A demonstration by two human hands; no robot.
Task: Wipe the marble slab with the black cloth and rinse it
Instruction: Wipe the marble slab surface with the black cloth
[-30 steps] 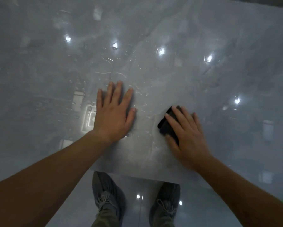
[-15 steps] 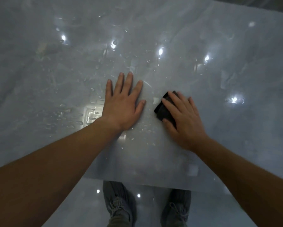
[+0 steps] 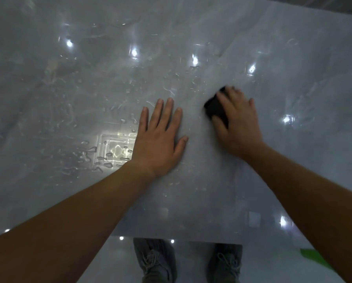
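Marble slab (image 3: 252, 190): grey, glossy, wet with droplets. Left hand (image 3: 157, 141): flat on slab, fingers spread, holding nothing. Right hand (image 3: 237, 123): pressing black cloth (image 3: 214, 108) against slab, fingers over cloth, blurred. Shoes (image 3: 153, 262) below slab edge.

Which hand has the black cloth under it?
The right hand; its fingers press the black cloth onto the slab. The left hand lies flat, bare.

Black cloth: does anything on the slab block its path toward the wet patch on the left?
Yes. The left hand lies flat on the marble slab, between the black cloth under the right hand and the water droplets farther left.
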